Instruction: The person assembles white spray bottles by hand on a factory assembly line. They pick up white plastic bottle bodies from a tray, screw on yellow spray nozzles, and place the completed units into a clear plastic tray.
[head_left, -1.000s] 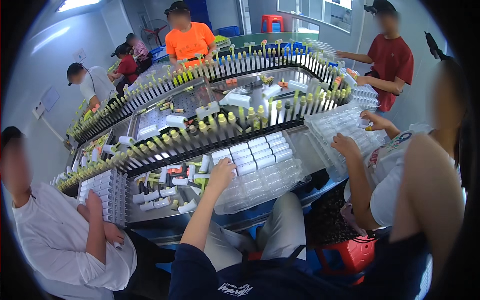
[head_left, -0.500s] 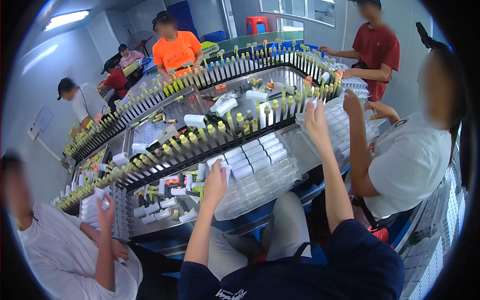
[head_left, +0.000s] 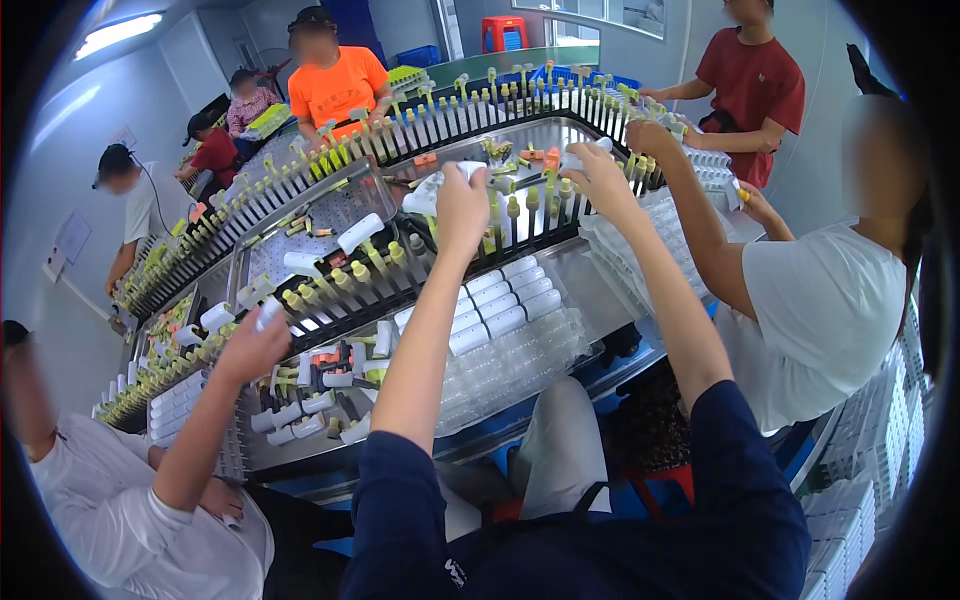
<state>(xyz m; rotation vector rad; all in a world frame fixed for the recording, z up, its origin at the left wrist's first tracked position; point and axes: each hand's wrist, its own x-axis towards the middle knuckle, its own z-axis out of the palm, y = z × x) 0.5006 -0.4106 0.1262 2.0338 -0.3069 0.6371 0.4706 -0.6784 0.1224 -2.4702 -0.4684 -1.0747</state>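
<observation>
Clear plastic tray (head_left: pixel 520 350) sits close to the person, holding white tubes (head_left: pixel 495 300) in rows. Farther out, both arms reach over a line of black pegs (head_left: pixel 520 225). Left hand (head_left: pixel 462 205) has its fingers closed on a white tube (head_left: pixel 425 195). Right hand (head_left: pixel 598 175) pinches another white piece (head_left: pixel 577 158). Past them lies the shiny metal table (head_left: pixel 330 215).

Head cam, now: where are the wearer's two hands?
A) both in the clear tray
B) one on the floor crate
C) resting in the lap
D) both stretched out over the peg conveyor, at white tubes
D: the left hand and right hand are both stretched forward over the peg conveyor, each at a white tube, beyond the clear tray.
</observation>
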